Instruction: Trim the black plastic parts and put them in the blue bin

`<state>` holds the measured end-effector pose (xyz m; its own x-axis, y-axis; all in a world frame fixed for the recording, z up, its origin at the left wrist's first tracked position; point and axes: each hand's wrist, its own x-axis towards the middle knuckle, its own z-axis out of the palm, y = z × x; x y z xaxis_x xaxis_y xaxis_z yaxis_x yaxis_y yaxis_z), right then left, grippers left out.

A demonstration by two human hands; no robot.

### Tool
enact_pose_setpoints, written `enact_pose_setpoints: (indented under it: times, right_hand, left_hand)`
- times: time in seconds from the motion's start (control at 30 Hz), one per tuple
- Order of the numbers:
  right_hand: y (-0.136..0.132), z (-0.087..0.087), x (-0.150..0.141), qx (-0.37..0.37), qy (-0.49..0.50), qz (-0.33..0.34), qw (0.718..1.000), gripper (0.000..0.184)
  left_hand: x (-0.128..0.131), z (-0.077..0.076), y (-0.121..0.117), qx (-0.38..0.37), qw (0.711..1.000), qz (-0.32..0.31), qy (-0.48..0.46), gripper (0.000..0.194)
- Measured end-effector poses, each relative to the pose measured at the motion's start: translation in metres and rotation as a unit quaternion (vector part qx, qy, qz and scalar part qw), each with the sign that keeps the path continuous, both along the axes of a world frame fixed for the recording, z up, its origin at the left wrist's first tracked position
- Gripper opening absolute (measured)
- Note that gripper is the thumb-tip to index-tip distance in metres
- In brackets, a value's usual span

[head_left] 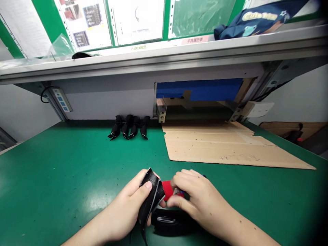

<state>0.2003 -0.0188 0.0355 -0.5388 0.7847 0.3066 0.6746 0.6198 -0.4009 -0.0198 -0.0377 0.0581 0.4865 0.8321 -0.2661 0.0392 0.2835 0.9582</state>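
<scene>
My left hand [133, 198] is closed round a curved black plastic part [151, 194], its ribbed inner side and pale edges facing up. Tapered ends of the part hang down below the fingers. Close by on the right, my right hand [194, 194] is pinched on a small metal-tipped tool [176, 191], mostly hidden by the fingers, so its exact kind does not show. A red item [167, 190] shows between the two hands, partly covered. Below my right hand a glossy black plastic part [169, 222] lies on the green table.
Several similar black parts [133, 128] stand in a row at the back of the green table [64, 171]. A flat cardboard sheet [205, 147] covers the back right, before an opening with a blue flap [215, 89]. A metal-edged shelf [123, 65] crosses above; a power strip [62, 100] is mounted left.
</scene>
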Motion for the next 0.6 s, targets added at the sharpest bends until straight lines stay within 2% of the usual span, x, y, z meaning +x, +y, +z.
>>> enact_pose_setpoints:
  times: [0.17, 0.3, 0.4, 0.6]
  right_hand:
    - [-0.002, -0.004, -0.002, 0.071, -0.061, -0.021, 0.995, 0.039]
    - [-0.003, -0.006, -0.004, 0.125, -0.104, -0.048, 0.985, 0.051]
    - [-0.003, -0.005, -0.007, 0.171, -0.114, -0.058, 0.977, 0.052]
    - [-0.004, -0.005, -0.011, 0.179, -0.132, -0.047, 0.974, 0.043]
  left_hand:
    - [0.004, -0.001, 0.000, 0.010, 1.000, -0.004, -0.013, 0.039]
    - [0.004, -0.003, 0.000, 0.017, 1.000, 0.008, 0.004, 0.042]
    - [0.004, -0.005, -0.001, 0.019, 0.999, 0.025, 0.016, 0.044]
    - [0.008, -0.001, -0.005, 0.006, 0.998, 0.045, 0.048, 0.045]
